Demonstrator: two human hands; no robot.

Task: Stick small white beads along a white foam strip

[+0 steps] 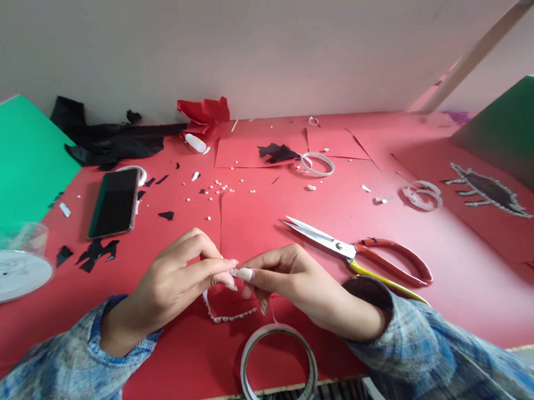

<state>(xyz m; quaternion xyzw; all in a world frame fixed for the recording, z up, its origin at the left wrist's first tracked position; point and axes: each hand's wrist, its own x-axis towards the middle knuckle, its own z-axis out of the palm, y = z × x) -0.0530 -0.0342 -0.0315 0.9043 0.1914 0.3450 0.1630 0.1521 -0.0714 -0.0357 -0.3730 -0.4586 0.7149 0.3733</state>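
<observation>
Above the front of the red table (182, 354), my left hand (180, 271) and my right hand (296, 284) meet fingertip to fingertip in a pinch. A tiny pale piece shows between them, too small to name. Beneath the fingers hangs a curved strip with white beads (234, 318), running from under my left hand to behind my right fingers, which close on it. A narrow tail of tape rises toward my right hand from a roll of tape (246, 374) at the table's front edge. Scissors (335, 244) with red and yellow handles lie beside my right wrist.
Loose white beads (219, 185) and black scraps (166, 216) lie beyond my hands. A phone (114, 203) and a round white lid (11, 275) are left. White rings (422, 196) and a bead-edged black shape (490, 188) are right. A glue bottle (195, 143) lies behind.
</observation>
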